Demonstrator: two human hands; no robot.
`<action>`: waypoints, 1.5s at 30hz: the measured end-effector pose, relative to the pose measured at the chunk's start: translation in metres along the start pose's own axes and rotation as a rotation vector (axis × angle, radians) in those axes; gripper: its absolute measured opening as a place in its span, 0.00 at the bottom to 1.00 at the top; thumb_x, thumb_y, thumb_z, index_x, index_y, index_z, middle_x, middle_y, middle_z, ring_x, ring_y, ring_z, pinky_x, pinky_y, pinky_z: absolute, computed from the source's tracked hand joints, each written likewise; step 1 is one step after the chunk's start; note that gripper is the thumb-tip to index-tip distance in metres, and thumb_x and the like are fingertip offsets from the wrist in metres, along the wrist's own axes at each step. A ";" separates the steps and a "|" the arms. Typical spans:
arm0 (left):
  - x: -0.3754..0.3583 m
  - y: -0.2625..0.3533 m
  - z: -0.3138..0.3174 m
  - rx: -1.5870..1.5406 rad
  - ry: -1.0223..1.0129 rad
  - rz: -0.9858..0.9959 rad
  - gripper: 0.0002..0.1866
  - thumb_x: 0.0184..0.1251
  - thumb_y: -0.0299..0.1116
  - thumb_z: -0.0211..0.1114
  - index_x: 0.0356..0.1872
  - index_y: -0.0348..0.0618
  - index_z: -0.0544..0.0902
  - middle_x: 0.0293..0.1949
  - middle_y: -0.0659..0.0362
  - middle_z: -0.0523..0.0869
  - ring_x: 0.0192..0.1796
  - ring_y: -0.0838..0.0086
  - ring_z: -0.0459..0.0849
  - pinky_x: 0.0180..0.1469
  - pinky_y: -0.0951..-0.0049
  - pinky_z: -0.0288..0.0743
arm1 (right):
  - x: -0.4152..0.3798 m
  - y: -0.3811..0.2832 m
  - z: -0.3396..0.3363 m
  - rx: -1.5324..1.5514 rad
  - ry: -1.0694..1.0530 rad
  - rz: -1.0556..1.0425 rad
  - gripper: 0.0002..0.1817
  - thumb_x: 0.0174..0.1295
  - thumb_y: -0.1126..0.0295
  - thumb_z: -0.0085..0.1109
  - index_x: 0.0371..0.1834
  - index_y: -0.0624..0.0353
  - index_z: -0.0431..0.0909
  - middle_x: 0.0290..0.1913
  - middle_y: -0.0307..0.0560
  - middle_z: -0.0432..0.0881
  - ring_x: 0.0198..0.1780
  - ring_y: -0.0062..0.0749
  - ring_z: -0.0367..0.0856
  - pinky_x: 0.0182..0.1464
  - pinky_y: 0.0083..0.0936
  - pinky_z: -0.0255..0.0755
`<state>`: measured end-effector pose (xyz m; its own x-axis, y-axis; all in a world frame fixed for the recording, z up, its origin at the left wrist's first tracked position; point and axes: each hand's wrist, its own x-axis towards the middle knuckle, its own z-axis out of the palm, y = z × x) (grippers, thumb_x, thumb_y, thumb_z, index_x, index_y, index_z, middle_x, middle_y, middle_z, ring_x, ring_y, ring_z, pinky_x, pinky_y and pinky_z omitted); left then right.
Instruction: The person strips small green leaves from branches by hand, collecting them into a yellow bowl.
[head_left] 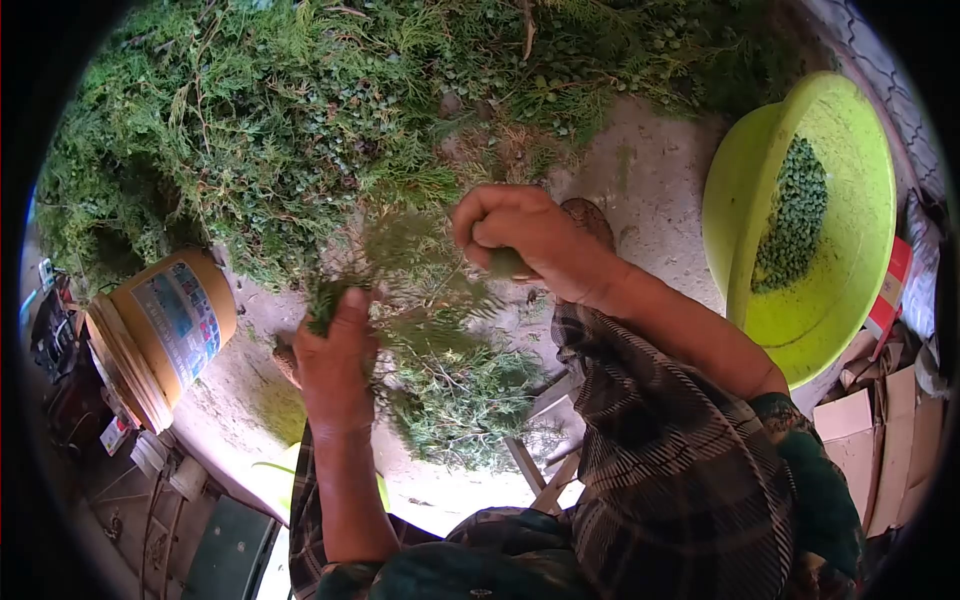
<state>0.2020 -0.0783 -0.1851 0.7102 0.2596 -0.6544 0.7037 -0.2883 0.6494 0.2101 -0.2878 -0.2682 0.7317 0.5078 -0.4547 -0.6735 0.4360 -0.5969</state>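
My left hand [338, 360] is closed round the stem end of a leafy green sprig [425, 290], whose fronds spread to the right and are smeared by motion. To the right of the sprig, my right hand [510, 230] has its fingers curled in, with something greenish and blurred at the palm. A large heap of green branches with small berries [300, 130] lies on the ground beyond both hands. Below them is a smaller pile of cut sprigs [470, 400]. Small green berries [795, 215] lie inside a yellow-green basin [855, 270] at the right.
At the left a tan bucket [215, 300] with a printed label lies tilted. Cardboard pieces [850, 425] and a red box [888, 290] are at the lower right. Wooden legs [525, 465] show between the knees. A dark green box [228, 550] stands at the lower left.
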 end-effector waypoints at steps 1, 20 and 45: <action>0.003 -0.004 -0.007 -0.031 0.005 0.021 0.13 0.65 0.41 0.62 0.36 0.40 0.79 0.21 0.68 0.72 0.23 0.85 0.67 0.24 0.81 0.62 | -0.003 -0.003 0.000 0.080 0.007 0.011 0.07 0.61 0.67 0.51 0.33 0.58 0.73 0.32 0.39 0.75 0.17 0.09 0.57 0.16 0.11 0.49; 0.004 -0.005 -0.019 -0.314 0.052 0.086 0.12 0.61 0.34 0.66 0.43 0.39 0.80 0.36 0.61 0.84 0.35 0.80 0.80 0.38 0.79 0.74 | -0.015 -0.026 -0.007 0.798 0.038 -0.043 0.22 0.71 0.58 0.36 0.51 0.68 0.68 0.43 0.52 0.76 0.45 0.42 0.80 0.45 0.47 0.80; -0.011 0.003 0.012 0.188 -0.139 0.266 0.12 0.71 0.37 0.54 0.46 0.39 0.76 0.25 0.62 0.80 0.31 0.81 0.72 0.42 0.75 0.64 | -0.060 -0.030 -0.017 -1.019 0.349 -0.661 0.21 0.53 0.62 0.66 0.49 0.57 0.75 0.46 0.51 0.78 0.49 0.45 0.76 0.53 0.34 0.70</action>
<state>0.1960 -0.0927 -0.1808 0.8497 0.0282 -0.5265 0.4688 -0.4973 0.7300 0.1883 -0.3446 -0.2343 0.9902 0.1221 0.0674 0.1033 -0.3167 -0.9429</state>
